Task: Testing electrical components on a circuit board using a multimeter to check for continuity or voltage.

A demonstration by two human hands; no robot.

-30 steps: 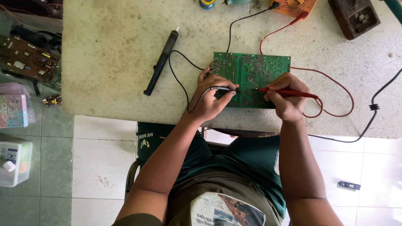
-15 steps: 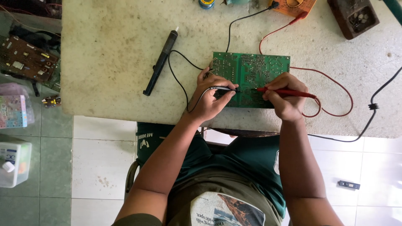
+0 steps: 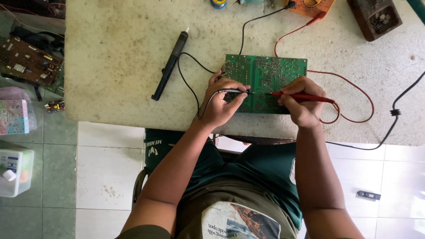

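A green circuit board (image 3: 270, 71) lies solder side up on the pale worktable (image 3: 115, 53). My left hand (image 3: 221, 104) grips a black test probe (image 3: 232, 91) whose tip touches the board near its middle. My right hand (image 3: 303, 104) grips a red test probe (image 3: 305, 97), its tip also on the board, close to the black tip. A black lead (image 3: 188, 84) and a red lead (image 3: 354, 88) run from the probes up to an orange multimeter (image 3: 312, 5) at the table's far edge.
A black desoldering pump (image 3: 170, 65) lies to the left of the board. A dark box with a fan (image 3: 376, 17) sits at the far right. A black cable (image 3: 394, 117) crosses the right edge. On the floor at left lie a brown circuit board (image 3: 26, 62) and plastic boxes (image 3: 15, 170).
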